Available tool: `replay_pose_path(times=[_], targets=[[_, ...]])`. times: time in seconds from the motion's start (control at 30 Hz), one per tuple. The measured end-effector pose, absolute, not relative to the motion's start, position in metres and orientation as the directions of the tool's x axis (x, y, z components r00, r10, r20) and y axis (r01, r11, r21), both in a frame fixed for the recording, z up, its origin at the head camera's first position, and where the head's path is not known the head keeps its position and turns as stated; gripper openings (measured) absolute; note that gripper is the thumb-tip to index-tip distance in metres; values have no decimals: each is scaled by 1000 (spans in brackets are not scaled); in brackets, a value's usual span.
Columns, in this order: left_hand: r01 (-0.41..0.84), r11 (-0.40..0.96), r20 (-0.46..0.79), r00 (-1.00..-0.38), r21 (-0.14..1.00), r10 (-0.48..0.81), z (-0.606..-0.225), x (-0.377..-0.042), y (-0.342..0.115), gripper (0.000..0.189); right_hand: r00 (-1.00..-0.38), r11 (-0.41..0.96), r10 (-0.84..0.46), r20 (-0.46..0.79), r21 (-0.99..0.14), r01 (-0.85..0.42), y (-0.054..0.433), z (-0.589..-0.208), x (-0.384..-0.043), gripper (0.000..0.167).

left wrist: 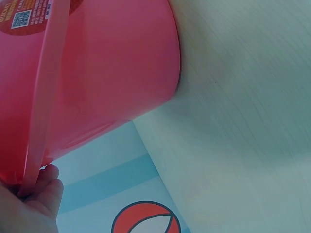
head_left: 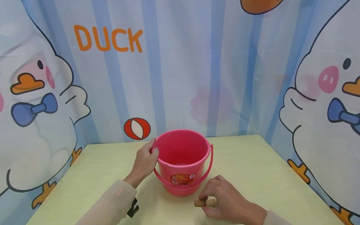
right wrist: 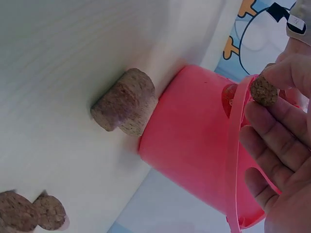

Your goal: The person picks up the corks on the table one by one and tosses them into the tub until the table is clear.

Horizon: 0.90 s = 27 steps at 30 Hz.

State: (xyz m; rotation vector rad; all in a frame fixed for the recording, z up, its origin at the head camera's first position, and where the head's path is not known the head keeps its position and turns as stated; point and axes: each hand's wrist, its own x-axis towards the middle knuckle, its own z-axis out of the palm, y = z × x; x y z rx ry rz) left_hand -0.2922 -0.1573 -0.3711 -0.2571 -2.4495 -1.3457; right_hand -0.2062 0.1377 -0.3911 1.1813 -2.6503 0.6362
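Note:
A pink bucket (head_left: 181, 167) stands upright on the table, its label towards me and its handle (head_left: 210, 162) hanging down across the front. My left hand (head_left: 144, 161) grips the rim at its left side, the fingertips (left wrist: 50, 175) close by the handle's end. In front of the bucket, to its right, my right hand (head_left: 225, 200) pinches a small cork (right wrist: 264, 91) between thumb and fingers. The right wrist view shows the other fingers spread. Close to the bucket's base lie two more corks (right wrist: 124, 99), one overlapping the other.
Other corks (right wrist: 34, 212) show at the lower left of the right wrist view. The pale yellow table (head_left: 247, 162) ends at a printed duck backdrop (head_left: 180, 62), which rises behind and on both sides. A black strap (head_left: 132, 208) is at my left sleeve.

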Motion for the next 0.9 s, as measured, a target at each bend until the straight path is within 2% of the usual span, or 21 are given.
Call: replay_pose_path(times=[0.17, 0.5, 0.67, 0.77, 0.9], targets=[[316, 536, 375, -927, 783, -2, -371, -292, -157, 57, -651, 576, -640, 408, -307, -758, 138, -387, -207, 16], [316, 531, 372, -928, 787, 1, -369, -291, -157, 57, -638, 574, -543, 546, -313, -756, 135, -376, -209, 27], [313, 536, 371, -929, 784, 1, -369, -292, -157, 57, -577, 560, -509, 639, -263, -786, 134, -375, -210, 27], [310, 535, 368, -930, 786, -1, -370, -292, -157, 57, -563, 564, -492, 664, -250, -787, 134, -374, -212, 26], [310, 534, 367, -930, 787, -2, -370, -292, -157, 57, -577, 579, -473, 666, -260, -773, 134, -372, -213, 28]])
